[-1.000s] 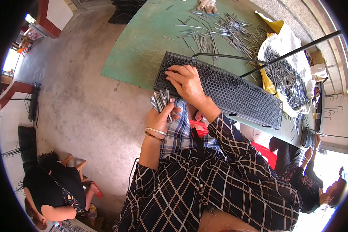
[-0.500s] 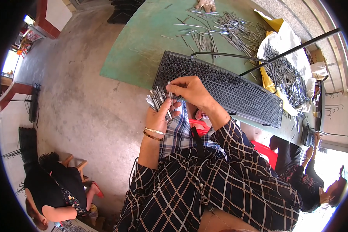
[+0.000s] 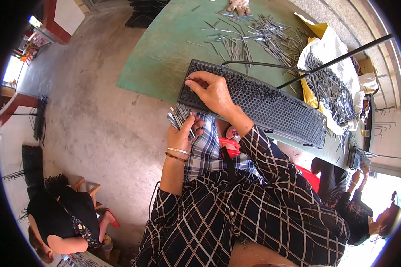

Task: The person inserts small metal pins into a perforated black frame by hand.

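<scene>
In my left hand is a bundle of thin metal pieces, their ends fanning out above the fingers, just off the near left corner of a black perforated rack. Over the left end of that rack, my right hand has thumb and forefinger pinched close to the holes. Whatever lies between those fingertips is too small to make out. Short tips stand up from the rack's left part and along its far side. The rack lies tilted along the edge of a green table, a black metal bar frame rising from it.
Loose metal pieces are strewn across the table beyond the rack, with a glove behind them. A white and yellow sack of more pieces lies at right. One person sits at lower left, another works at right.
My right hand has moved from the bundle up and away onto the rack's left end. The left hand stays almost in place with the bundle.
</scene>
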{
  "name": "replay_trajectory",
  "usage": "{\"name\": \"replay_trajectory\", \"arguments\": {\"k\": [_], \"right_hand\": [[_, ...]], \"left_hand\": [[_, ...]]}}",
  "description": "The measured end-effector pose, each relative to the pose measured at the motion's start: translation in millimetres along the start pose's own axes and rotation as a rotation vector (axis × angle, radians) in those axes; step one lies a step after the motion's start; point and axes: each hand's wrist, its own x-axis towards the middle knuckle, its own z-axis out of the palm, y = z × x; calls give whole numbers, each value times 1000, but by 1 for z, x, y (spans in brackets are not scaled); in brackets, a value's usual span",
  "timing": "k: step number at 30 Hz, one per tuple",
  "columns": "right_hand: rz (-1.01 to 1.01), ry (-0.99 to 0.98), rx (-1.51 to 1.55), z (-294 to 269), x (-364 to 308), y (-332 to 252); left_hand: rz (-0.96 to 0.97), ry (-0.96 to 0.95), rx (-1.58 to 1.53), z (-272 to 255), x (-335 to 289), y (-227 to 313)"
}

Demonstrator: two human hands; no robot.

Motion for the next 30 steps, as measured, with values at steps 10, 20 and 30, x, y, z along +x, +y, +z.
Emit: {"name": "replay_trajectory", "arguments": {"k": [10,20,30], "right_hand": [[51,76,58,10,-1,7],[-418,137,-387,8,-9,18],[-383,148,-413,8,-7,14]], "left_hand": [[-13,-8,-18,-1,2,0],[-22,-65,-15,-1,3,-1],[-38,-38,8,2,0,-1]]}}
